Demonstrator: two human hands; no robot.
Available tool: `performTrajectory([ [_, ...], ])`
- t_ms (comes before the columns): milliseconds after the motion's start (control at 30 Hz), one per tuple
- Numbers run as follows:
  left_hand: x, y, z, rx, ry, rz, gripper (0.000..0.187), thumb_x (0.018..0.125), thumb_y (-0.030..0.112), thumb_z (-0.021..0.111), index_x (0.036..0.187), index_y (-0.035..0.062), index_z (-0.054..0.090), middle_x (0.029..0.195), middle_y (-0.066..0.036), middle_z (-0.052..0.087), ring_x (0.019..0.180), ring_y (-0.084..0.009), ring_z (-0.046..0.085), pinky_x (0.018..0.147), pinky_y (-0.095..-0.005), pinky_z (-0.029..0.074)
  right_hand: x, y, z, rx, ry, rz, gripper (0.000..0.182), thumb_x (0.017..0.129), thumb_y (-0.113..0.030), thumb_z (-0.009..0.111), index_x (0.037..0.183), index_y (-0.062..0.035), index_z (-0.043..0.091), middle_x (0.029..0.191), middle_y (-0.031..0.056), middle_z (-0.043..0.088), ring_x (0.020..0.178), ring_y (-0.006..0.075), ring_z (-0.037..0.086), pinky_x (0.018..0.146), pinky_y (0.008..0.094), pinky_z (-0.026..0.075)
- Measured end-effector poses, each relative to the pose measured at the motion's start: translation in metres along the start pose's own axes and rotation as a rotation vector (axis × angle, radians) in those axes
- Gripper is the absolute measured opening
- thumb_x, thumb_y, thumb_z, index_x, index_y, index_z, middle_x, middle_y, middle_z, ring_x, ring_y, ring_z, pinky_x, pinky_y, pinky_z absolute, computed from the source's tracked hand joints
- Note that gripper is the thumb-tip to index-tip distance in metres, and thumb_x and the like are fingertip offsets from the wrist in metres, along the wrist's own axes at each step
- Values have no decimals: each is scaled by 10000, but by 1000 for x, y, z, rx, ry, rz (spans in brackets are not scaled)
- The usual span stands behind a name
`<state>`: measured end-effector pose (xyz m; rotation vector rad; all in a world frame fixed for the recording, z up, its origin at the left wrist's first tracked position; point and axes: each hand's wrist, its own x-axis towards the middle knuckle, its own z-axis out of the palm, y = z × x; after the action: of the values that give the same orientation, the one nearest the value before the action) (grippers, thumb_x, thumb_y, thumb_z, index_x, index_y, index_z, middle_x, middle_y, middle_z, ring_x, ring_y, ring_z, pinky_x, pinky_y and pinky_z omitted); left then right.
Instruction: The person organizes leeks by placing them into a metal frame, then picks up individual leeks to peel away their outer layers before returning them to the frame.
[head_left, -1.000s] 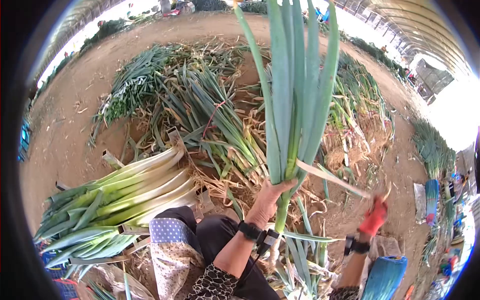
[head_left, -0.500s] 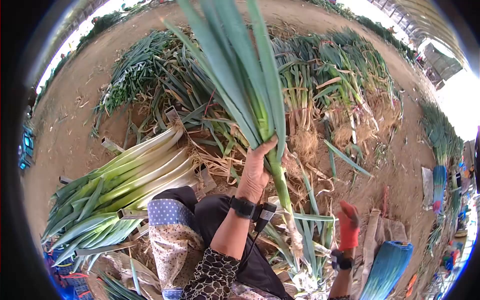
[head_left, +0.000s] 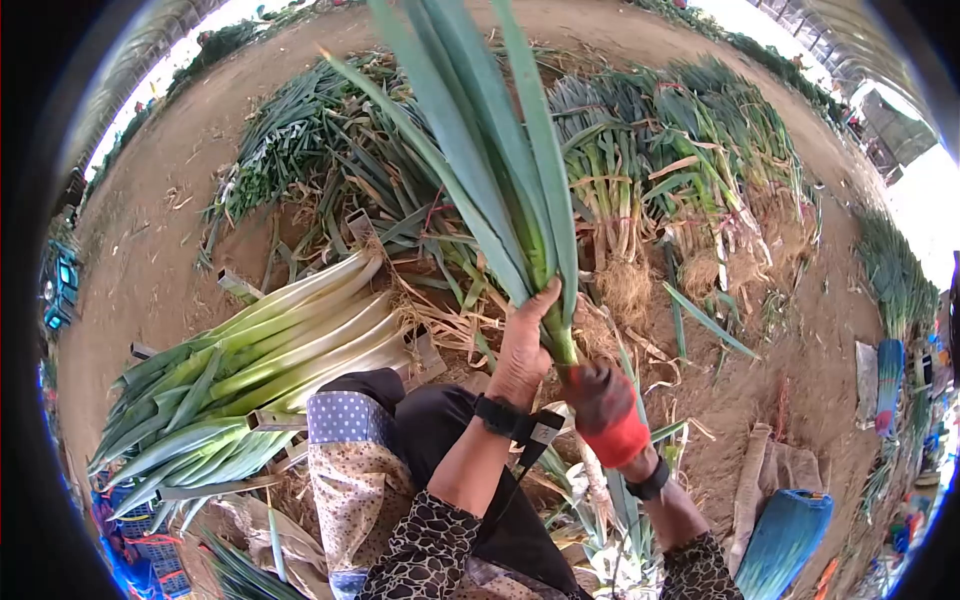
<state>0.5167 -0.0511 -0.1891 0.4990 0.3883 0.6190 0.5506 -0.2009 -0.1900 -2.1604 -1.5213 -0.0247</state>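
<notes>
My bare left hand [head_left: 524, 348] is closed around a large leek [head_left: 505, 190], where its green leaves meet the stalk. The leaves fan up and away from me, and the root end points down toward my lap. Just below, my right hand [head_left: 606, 408], in a red glove with dark-coated fingers, is wrapped round the same stalk and hides part of it. Peeled leeks [head_left: 290, 345] with pale stems lie to my left on a low metal frame [head_left: 275, 420], their leaves hanging off its left side.
Ahead, untrimmed leek bundles [head_left: 620, 180] with roots attached lie on the bare soil. Cut leaf scraps [head_left: 625, 540] are strewn below my right hand. A blue-wrapped bundle [head_left: 785, 540] lies at lower right, beside sackcloth [head_left: 765, 470]. A blue crate [head_left: 155, 560] stands at lower left.
My right hand has moved up and left from beside the leek and now grips its stalk below my left hand. My left hand keeps its hold.
</notes>
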Motion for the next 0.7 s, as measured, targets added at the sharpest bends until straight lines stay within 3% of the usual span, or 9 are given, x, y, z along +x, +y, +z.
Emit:
performTrajectory([
  [67,-3,7,8,33,54,4,317,883,203,706,1092,-7,593,854,-108,641,721,-217,634,658,-349,544,-60,19,29,-134,-48,-32,79,778,-84,644,740,-128,591,780,84,612,690,275,606,566,378,499],
  [133,2,11,11,39,-2,56,325,878,206,714,1094,-5,594,854,-103,643,721,-212,635,662,-349,545,-78,21,2,148,-132,-175,63,797,-112,655,778,-161,619,756,60,620,698,252,620,557,362,501],
  [167,2,10,10,39,-20,73,329,875,207,718,1095,-4,595,853,-101,644,721,-209,635,663,-349,545,-93,22,3,153,-118,39,70,806,-129,657,834,-192,646,781,40,637,716,254,637,565,364,508],
  [200,0,7,9,43,-12,74,325,875,205,718,1094,-1,595,854,-97,644,721,-206,634,663,-346,544,-99,28,15,143,-76,454,127,820,-82,642,864,-198,667,789,33,647,727,272,649,579,374,514],
  [267,1,4,12,66,-27,79,316,875,202,717,1090,4,597,856,-90,644,722,-199,633,662,-340,543,-56,15,-19,220,215,159,186,824,-22,628,927,-173,668,828,57,653,720,297,649,584,384,514],
  [333,1,-3,9,86,-49,81,291,883,182,700,1098,23,586,857,-63,631,728,-189,631,662,-330,538,-23,17,-29,221,269,62,300,789,45,626,1032,-131,648,954,112,641,819,321,644,653,391,516],
  [500,-4,2,10,90,-82,39,292,863,117,692,1113,39,564,851,-29,610,735,-179,628,656,-311,520,26,1,-28,225,187,89,296,760,-13,682,1040,-87,624,932,135,636,897,352,616,716,412,499],
  [633,5,-9,-2,152,-81,93,279,859,112,696,1101,36,579,876,-28,623,773,-167,628,685,-307,513,29,24,-24,365,5,53,187,754,-36,697,917,-59,608,858,127,628,803,348,614,682,419,490],
  [700,6,-15,-8,202,-64,78,268,853,102,701,1089,36,595,894,-31,631,781,-161,626,694,-308,509,26,25,-28,384,-5,-32,173,752,-19,692,895,-72,611,825,109,628,750,307,620,635,396,480],
])
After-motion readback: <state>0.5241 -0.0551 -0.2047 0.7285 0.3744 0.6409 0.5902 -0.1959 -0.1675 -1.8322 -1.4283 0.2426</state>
